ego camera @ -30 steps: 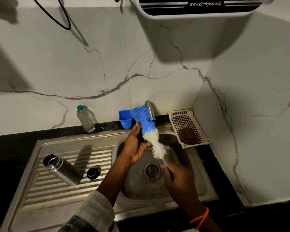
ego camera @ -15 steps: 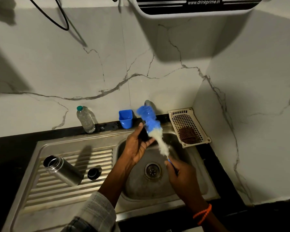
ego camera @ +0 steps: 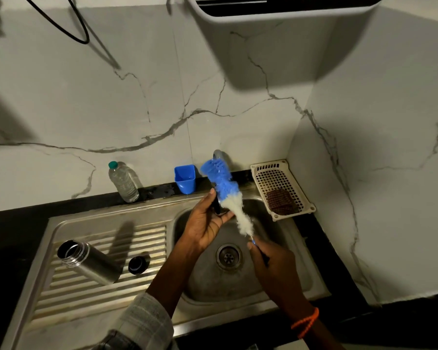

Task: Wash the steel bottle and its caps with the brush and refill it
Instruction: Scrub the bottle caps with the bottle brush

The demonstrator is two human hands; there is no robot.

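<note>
The open steel bottle lies on its side on the sink's ribbed drainboard, mouth pointing up-left. A black cap rests just to its right. Over the basin, my left hand grips a small dark cap, mostly hidden in my fingers. My right hand holds the handle of the blue-and-white bottle brush, whose bristles press against that cap and point up toward the tap.
A clear plastic water bottle and a blue cup stand at the back of the counter. A white basket with a brown scrubber sits right of the basin. The drain lies below my hands. A water purifier hangs overhead.
The brush has slid up and back through my left hand against the cap, and its bristles look thinner near the handle. Bottle and loose cap have not moved.
</note>
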